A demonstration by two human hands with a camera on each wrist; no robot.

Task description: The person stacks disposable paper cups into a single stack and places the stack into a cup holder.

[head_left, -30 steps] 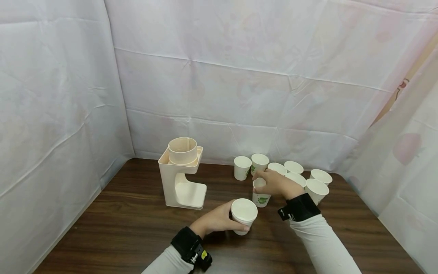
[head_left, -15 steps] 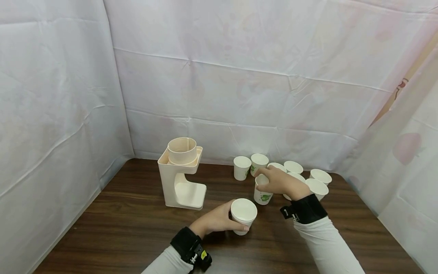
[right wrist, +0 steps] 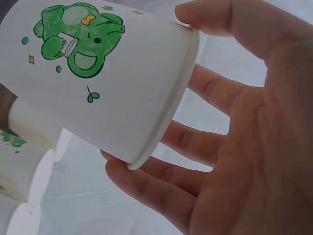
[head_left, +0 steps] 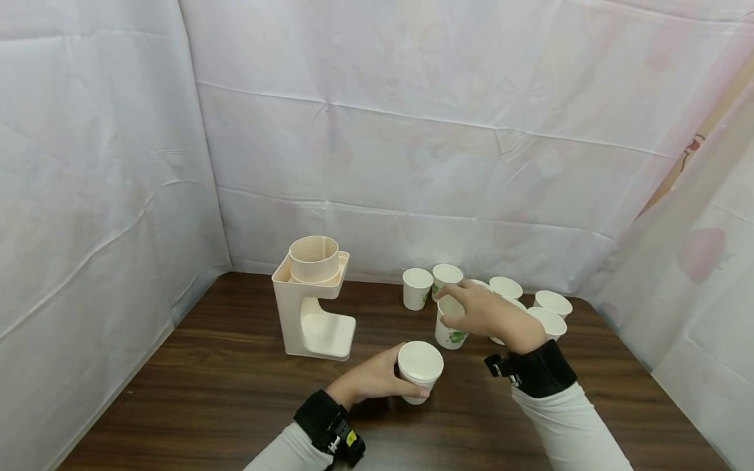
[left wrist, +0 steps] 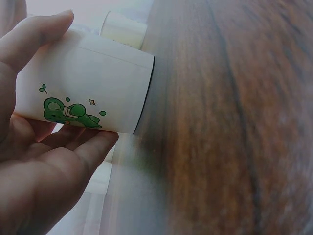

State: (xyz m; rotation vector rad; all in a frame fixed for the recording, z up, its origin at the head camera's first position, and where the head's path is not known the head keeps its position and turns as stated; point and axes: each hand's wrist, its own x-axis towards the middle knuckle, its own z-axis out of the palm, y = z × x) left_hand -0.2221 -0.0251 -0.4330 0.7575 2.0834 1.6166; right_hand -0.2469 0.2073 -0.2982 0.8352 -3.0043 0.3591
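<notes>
Left hand (head_left: 368,379) wraps the near cup (head_left: 419,370) at centre frame, steadying it; right hand (head_left: 485,314) pinches another cup (head_left: 450,324) by its rim, lifting.

Dark wood-grain desk (head_left: 224,392) enclosed at the back and both sides by white sheeting. Standing directly on it: a cream plastic cup dispenser (head_left: 312,299) at left of centre, its base plate facing the viewer; a white paper cup (head_left: 419,371) upright near the front edge, right of the dispenser; a cluster of upright white paper cups (head_left: 506,288) at the back right, close together, some with green print. One cup of the cluster (head_left: 417,288) stands at its left end, nearest the dispenser.
</notes>
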